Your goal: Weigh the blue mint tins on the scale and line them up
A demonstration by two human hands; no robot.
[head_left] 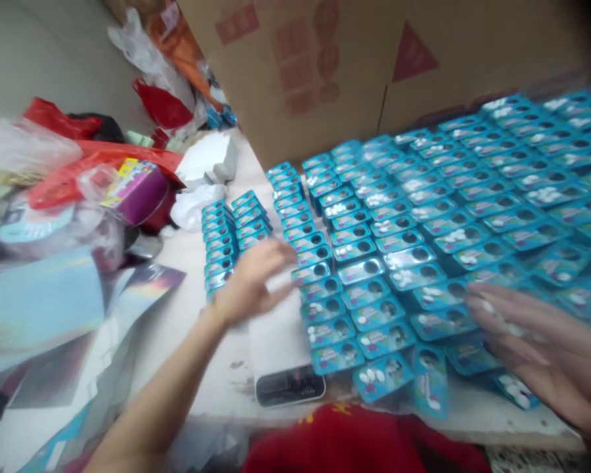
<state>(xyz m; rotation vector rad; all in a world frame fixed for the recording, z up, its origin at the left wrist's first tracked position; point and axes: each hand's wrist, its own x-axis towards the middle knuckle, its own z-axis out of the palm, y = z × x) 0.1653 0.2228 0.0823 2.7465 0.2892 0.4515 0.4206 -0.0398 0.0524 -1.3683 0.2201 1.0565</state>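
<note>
My left hand (256,279) is above a white digital scale (283,348), beside a column of blue tins (320,289). Its thumb and fingers are apart, and I see nothing between them. My right hand (542,348), smeared by motion, is over the right front of the tins, palm turned inward. Small white tablets (497,318) show along its fingers. Many of the tins have a dark round opening, and white tablets lie on several of them. One tin (429,381) is turned askew at the front, next to another with tablets (381,376).
A large cardboard box (325,79) stands behind the rows. Two shorter columns of blue tins (219,243) are left of the scale. Farther left lie a white block-like stack (207,161), a purple package (140,190), red plastic bags (73,171) and shiny sheets (39,309).
</note>
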